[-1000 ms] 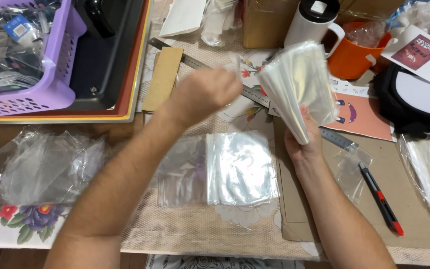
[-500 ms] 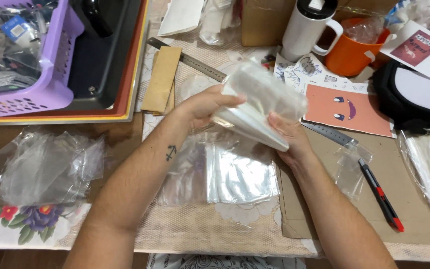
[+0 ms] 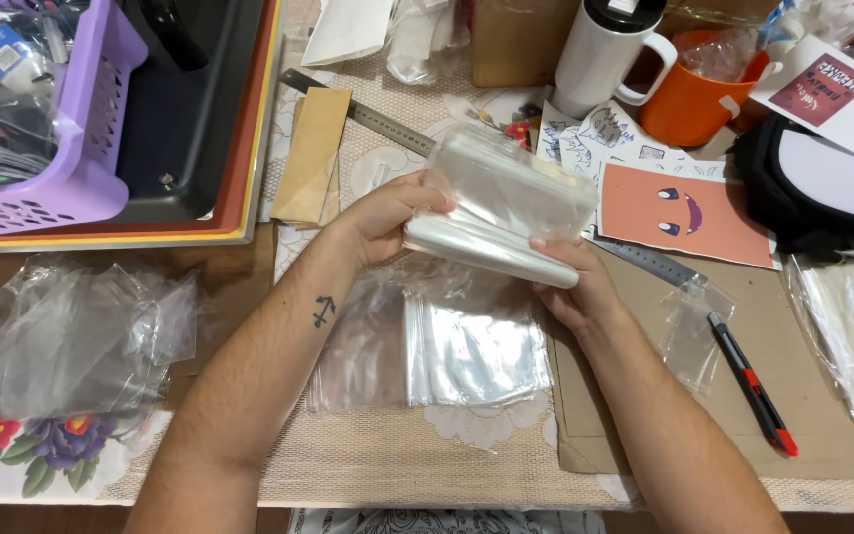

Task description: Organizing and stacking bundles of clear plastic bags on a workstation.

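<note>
Both hands grip a thick stack of clear plastic bags (image 3: 501, 213) above the table (image 3: 368, 475); the left hand (image 3: 383, 218) clasps its left end, fingers curled round the edge; the right hand (image 3: 570, 287) supports the lower right corner from beneath, thumb pressed on the edge; the stack tilts, raised over more loose bags (image 3: 471, 346) lying flat below; a metal ruler (image 3: 649, 262) and a red and black pen (image 3: 753, 381) lie to the right; a purple basket (image 3: 91, 158) sits at far left, an orange mug (image 3: 694, 99) at top right.

A thick stack of clear plastic sleeves (image 3: 501, 213) is held above flat clear sleeves (image 3: 471, 346); left of these, crumpled clear bags (image 3: 71, 336); upper right, a white-and-maroon printed card (image 3: 827, 94).
</note>
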